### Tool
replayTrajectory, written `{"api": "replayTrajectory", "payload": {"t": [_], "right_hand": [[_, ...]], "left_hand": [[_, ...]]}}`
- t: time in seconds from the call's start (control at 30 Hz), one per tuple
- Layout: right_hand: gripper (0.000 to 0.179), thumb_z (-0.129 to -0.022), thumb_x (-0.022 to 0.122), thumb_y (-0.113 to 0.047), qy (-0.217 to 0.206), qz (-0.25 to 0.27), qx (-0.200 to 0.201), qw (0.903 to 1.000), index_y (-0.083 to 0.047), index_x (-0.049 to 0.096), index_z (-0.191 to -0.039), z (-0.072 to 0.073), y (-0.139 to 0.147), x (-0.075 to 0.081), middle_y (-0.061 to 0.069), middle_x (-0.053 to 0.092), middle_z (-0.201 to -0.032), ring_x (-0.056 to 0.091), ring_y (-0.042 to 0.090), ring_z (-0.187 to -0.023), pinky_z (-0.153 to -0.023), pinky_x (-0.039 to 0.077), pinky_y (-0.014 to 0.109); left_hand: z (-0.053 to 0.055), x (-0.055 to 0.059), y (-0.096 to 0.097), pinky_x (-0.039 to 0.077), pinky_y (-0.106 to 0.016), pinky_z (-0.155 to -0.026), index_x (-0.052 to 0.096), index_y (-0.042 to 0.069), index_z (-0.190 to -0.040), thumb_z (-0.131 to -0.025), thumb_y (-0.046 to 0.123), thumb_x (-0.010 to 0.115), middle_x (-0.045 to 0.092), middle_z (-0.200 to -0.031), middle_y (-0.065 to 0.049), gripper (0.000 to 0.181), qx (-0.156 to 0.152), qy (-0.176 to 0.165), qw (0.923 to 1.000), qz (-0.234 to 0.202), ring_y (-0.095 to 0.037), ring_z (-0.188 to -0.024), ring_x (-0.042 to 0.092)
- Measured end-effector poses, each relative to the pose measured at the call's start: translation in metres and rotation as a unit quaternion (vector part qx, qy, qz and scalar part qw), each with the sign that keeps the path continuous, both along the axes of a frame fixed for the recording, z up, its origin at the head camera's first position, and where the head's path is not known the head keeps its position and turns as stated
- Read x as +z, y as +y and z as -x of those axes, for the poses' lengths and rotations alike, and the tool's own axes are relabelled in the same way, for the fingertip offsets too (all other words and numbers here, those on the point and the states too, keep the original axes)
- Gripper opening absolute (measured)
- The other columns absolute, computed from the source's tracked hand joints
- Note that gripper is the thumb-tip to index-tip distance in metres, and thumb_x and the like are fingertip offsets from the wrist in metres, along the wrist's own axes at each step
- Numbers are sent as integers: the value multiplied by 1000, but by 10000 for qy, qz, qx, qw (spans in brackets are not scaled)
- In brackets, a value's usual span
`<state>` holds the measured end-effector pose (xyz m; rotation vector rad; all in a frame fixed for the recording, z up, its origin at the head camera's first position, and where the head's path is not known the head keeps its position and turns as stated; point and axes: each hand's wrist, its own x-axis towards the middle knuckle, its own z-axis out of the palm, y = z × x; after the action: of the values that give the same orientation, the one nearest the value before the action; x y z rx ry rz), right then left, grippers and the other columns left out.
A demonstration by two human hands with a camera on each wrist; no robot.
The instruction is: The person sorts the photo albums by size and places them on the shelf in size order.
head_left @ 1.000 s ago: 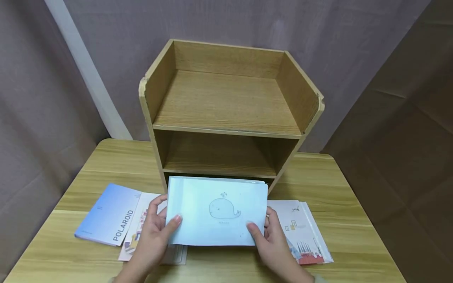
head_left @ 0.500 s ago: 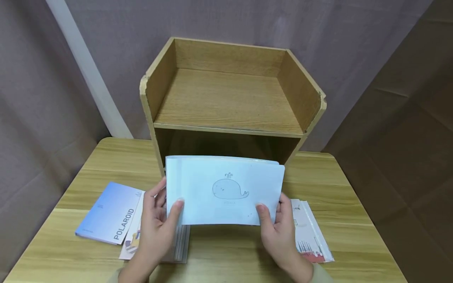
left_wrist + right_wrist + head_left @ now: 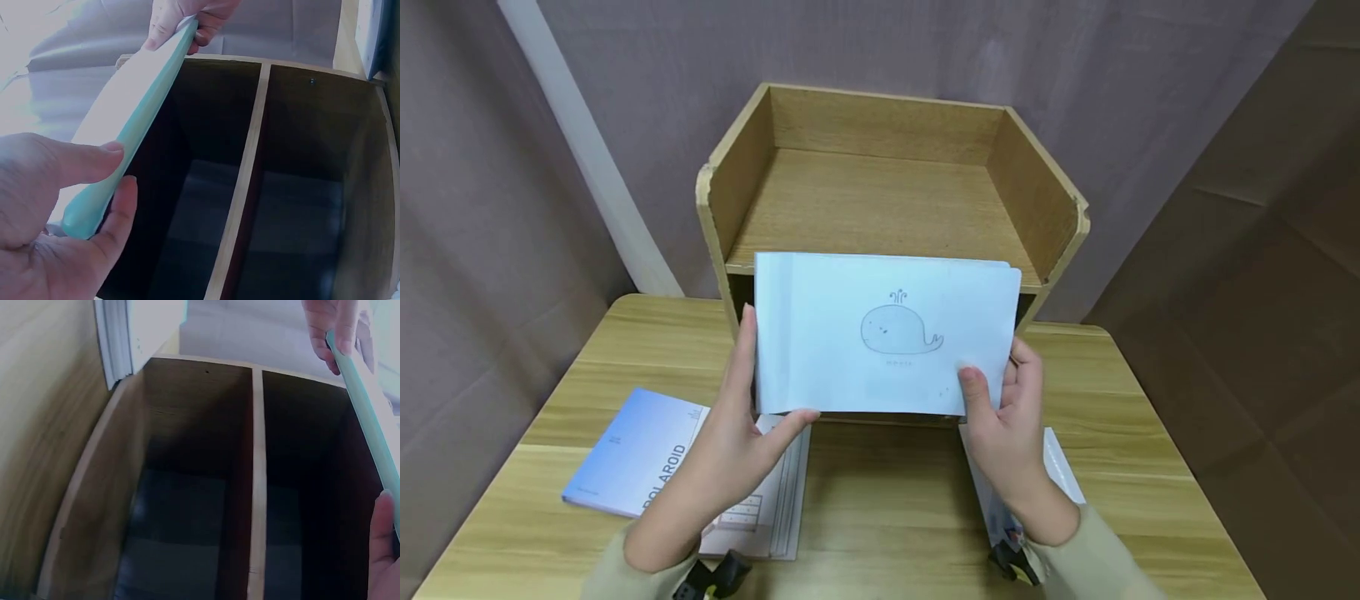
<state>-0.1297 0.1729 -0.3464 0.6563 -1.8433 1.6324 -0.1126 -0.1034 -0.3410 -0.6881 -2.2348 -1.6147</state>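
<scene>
A thin pale-blue book with a line drawing of a whale on its cover is raised in front of the wooden shelf unit. My left hand holds its lower left corner, thumb along the bottom edge and a finger up the left edge. In the left wrist view, thumb and fingers stand on either side of the rounded mint-coloured spine. My right hand grips the lower right side, thumb on the cover, other fingers behind. The book hides most of the unit's middle opening.
Left on the table lies a blue POLAROID book, overlapping a white book partly under my left forearm. Another light-coloured book lies beneath my right hand. A divider board separates the shelf's two dark compartments. Grey curtain hangs behind.
Both hands have lifted the whale book from before the lower shelf up to the top shelf's front edge. The left thumb has slid off the cover to the bottom edge.
</scene>
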Motion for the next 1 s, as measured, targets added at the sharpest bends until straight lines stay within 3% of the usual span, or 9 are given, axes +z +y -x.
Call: {"api": "replayTrajectory", "payload": {"t": [0.17,0.3,0.43,0.57,0.67,0.77,0.87,1.0], "right_hand": [[52,-97,44,9,-114,-245,60,9996,-2,25,-145,-1,2,8,20,52,-125,58,28,-107,-80,56,28],[66,-96,42,10,178,-671,453,9966,-3,9,-152,0,5,16,20,47,-132,54,30,-113,-86,53,29],[76,-96,43,10,253,-640,788,9945,-6,-6,-152,2,7,29,23,45,-134,51,34,-117,-88,52,31],[72,-97,44,7,-509,-325,1092,9922,-11,1,-153,0,9,42,23,41,-138,51,31,-119,-88,52,30],[77,-97,50,5,-1260,-326,1384,9818,-14,2,-154,-4,15,52,21,34,-145,49,26,-123,-93,49,27],[93,-91,59,8,-1696,-530,1650,9702,-17,-3,-155,-8,21,59,18,28,-151,50,24,-122,-92,49,25],[104,-86,66,11,-1869,-776,1739,9637,-21,-5,-155,-9,25,64,15,28,-152,53,23,-118,-88,50,24],[104,-84,68,11,-1779,-904,1537,9677,-16,-1,-155,-5,25,69,18,37,-147,56,21,-113,-83,52,23]], "left_hand": [[-1,3,1,47,-27,-95,-6,22,-156,-80,-7,73,2,-160,-1,113,-132,6,9994,-320,-26,-128,43],[-2,7,0,52,-25,-88,1,17,-156,-78,-13,72,16,-158,-4,110,-94,365,9982,-474,-26,-121,50],[-2,13,2,55,-22,-74,14,13,-156,-75,-19,71,31,-154,-6,105,44,781,9934,-843,-22,-108,57],[0,19,6,55,-24,-75,27,6,-152,-71,-25,70,35,-151,-11,97,233,1222,9839,-1285,-23,-106,60],[2,22,7,54,-25,-82,34,0,-148,-68,-28,70,34,-150,-14,92,327,1434,9773,-1526,-27,-112,58],[4,25,7,53,-26,-86,38,-3,-144,-68,-28,70,34,-148,-16,87,319,1423,9735,-1762,-30,-115,55],[4,27,7,53,-26,-86,39,-3,-143,-70,-26,70,36,-146,-17,83,322,1296,9718,-1945,-29,-111,57],[7,31,8,53,-27,-85,40,-1,-142,-72,-23,71,38,-144,-16,80,416,1150,9711,-2052,-28,-108,60]]}}
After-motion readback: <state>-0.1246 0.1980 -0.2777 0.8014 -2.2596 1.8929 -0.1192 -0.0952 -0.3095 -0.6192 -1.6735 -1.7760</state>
